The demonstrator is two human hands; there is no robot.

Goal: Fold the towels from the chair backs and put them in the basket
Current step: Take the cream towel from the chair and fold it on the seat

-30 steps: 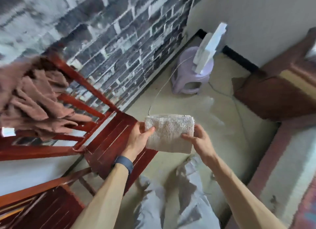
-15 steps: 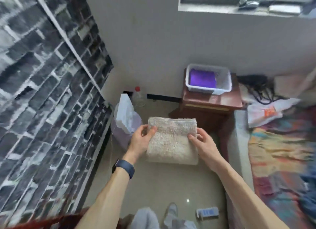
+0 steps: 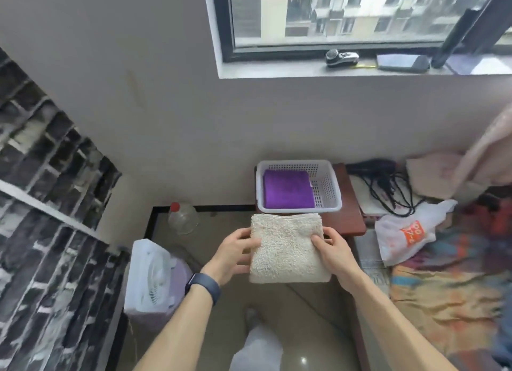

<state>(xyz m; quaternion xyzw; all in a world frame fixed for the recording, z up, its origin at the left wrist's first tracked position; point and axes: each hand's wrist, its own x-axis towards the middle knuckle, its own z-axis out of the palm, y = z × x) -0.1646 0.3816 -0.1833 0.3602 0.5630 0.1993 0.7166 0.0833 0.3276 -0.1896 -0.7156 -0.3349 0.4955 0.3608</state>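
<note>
**Folded towel held just short of the basket**

I see the beige towel [image 3: 286, 248] folded and held in the air. The left hand [image 3: 235, 253] and right hand [image 3: 336, 253] have their fingers [image 3: 331, 236] clasped on its side edges. Its far edge meets the basket [image 3: 297, 208] rim on the bench [image 3: 350, 218]. A purple towel [image 3: 286, 189] fills the basket's left part, and the right part is open. The basket is nearer than half a second ago.

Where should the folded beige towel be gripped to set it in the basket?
Pinch the folded beige towel at its left and right edges, coming in from the sides, thumbs on top, as the left hand and right hand do. It is a flat layered stack, so side pinches likely keep the folds together.
</note>
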